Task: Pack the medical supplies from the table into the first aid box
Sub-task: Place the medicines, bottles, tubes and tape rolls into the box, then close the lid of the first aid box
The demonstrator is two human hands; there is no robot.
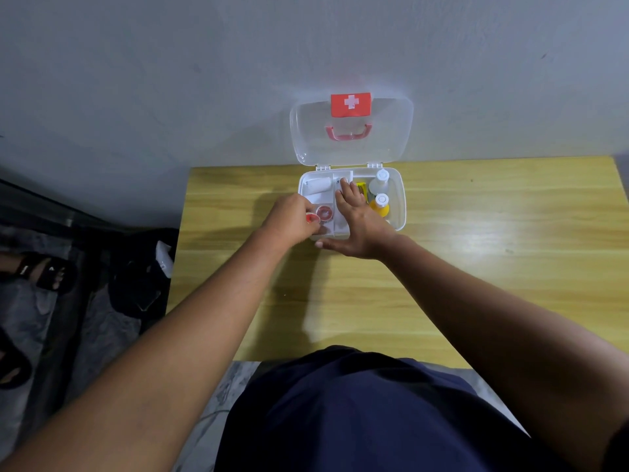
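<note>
The white first aid box (401, 199) stands open at the table's far edge, its clear lid (391, 137) with a red cross label leaning on the wall. Inside lie a white bandage roll (319, 184), a red tape roll (324, 212), a yellow item (361, 188), a clear bottle (379, 182) and an orange bottle (381, 205). My left hand (292, 221) pinches a second red tape roll (311, 218) over the front left compartment. My right hand (357, 223) lies flat over the box's middle tray, fingers spread, thumb along the front edge.
The yellow wooden table (476, 267) runs from the wall to my body. On the floor at left sit a black bag (143, 274) and a sandalled foot (41, 270). A grey wall rises behind the box.
</note>
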